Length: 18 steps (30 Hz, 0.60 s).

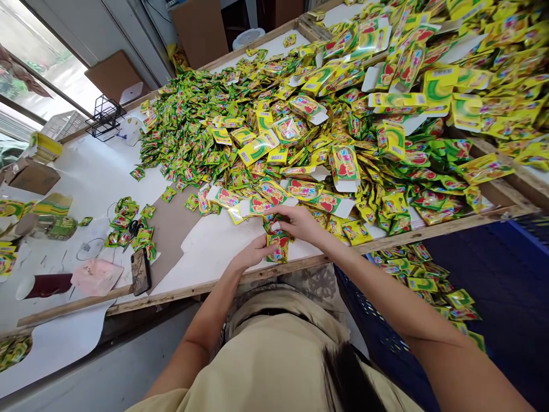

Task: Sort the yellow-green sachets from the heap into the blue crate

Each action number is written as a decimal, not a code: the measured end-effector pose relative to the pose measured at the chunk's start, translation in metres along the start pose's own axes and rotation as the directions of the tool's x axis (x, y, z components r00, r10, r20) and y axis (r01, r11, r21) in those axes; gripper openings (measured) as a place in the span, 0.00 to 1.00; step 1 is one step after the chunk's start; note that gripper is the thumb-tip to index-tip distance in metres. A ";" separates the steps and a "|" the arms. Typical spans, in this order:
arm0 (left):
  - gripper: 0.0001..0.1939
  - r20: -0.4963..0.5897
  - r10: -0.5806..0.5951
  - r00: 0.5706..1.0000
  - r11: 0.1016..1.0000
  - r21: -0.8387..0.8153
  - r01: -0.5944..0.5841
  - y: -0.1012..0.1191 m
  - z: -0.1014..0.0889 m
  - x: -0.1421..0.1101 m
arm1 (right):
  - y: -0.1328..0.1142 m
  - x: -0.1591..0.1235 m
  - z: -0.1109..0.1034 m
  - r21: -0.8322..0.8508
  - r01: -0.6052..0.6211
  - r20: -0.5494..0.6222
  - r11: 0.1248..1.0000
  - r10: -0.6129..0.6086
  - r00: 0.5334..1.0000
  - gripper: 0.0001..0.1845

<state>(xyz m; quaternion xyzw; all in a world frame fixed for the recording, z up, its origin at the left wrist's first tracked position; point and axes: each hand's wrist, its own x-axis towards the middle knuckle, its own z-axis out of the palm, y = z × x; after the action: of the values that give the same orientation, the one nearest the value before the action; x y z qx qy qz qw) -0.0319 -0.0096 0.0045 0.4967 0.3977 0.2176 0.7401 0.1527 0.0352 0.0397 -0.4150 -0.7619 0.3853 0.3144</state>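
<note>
My left hand (252, 252) is closed on a yellow-green candy packet (278, 249) with red hearts, held upright at the table's front edge. Just above it, my right hand (300, 223) has its fingers bent in a pinch beside a small open candy carton (261, 206); what lies between them is hidden. A white patch shows on one fingertip. More open cartons with white flaps, such as one (332, 203) to the right, lie along the near side of a large heap of small green candy packets (184, 126).
Left on the white table (128, 183) are a phone (140, 272), black scissors (135, 229), a pink bag (96, 277), a jar (55, 226) and a brown cardboard box (32, 175). A wooden rail (171, 294) edges the table. Below right, a blue crate (484, 274) holds packets.
</note>
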 end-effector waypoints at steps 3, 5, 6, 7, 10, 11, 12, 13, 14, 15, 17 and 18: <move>0.33 -0.012 0.008 1.000 1.000 -0.022 -0.008 -0.002 0.000 -0.001 | 0.005 -0.007 0.006 0.044 -0.040 -0.088 0.998 0.044 0.995 0.20; 0.32 -0.014 0.010 1.000 0.999 -0.043 -0.011 -0.002 0.000 -0.001 | 0.006 -0.008 -0.001 0.017 -0.015 0.006 1.000 0.015 1.000 0.25; 0.32 -0.017 0.010 1.000 0.999 -0.052 -0.011 -0.002 0.000 -0.001 | 0.006 -0.006 -0.006 0.003 0.006 0.081 1.000 -0.007 0.997 0.27; 0.32 -0.021 0.009 1.000 0.998 -0.056 -0.011 -0.001 0.000 -0.001 | 0.007 -0.005 -0.011 -0.010 0.024 0.149 1.000 -0.023 0.989 0.30; 0.31 -0.032 -0.003 0.999 0.998 -0.058 0.001 0.000 0.000 -0.001 | 0.010 -0.002 -0.019 -0.047 0.028 0.197 0.998 -0.018 0.980 0.32; 0.31 -0.034 -0.008 0.999 0.998 -0.063 0.006 -0.001 -0.001 -0.001 | 0.011 -0.002 -0.017 -0.059 0.017 0.168 0.998 -0.007 0.986 0.31; 0.31 -0.035 -0.011 0.999 0.997 -0.071 0.008 -0.001 -0.001 -0.002 | 0.012 -0.003 -0.015 -0.067 0.002 0.131 0.998 0.007 0.991 0.29; 0.31 -0.038 -0.011 0.999 0.997 -0.080 0.008 -0.003 -0.001 -0.002 | 0.013 -0.005 -0.013 -0.070 -0.016 0.095 0.997 0.022 0.995 0.27; 0.31 -0.041 -0.008 0.999 0.996 -0.087 0.004 -0.004 -0.001 -0.002 | 0.014 -0.007 -0.011 -0.070 -0.037 0.070 0.997 0.042 0.997 0.25; 0.30 -0.046 -0.002 0.999 0.996 -0.090 -0.002 -0.006 -0.002 -0.002 | 0.015 -0.010 -0.010 -0.065 -0.061 0.059 0.996 0.065 0.996 0.22; 0.29 -0.063 0.017 0.998 0.996 -0.083 -0.022 -0.009 -0.002 -0.002 | 0.017 -0.013 -0.014 -0.043 -0.113 0.096 0.993 0.117 0.988 0.16; 0.28 -0.071 0.028 0.997 0.997 -0.075 -0.033 -0.010 -0.002 -0.001 | 0.017 -0.013 -0.018 -0.030 -0.132 0.145 0.991 0.135 0.980 0.15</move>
<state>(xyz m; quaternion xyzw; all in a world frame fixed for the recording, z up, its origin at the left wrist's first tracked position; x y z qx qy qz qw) -0.0347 -0.0136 -0.0041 0.4664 0.4072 0.2608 0.7407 0.1796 0.0357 0.0324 -0.4388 -0.7574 0.4271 0.2267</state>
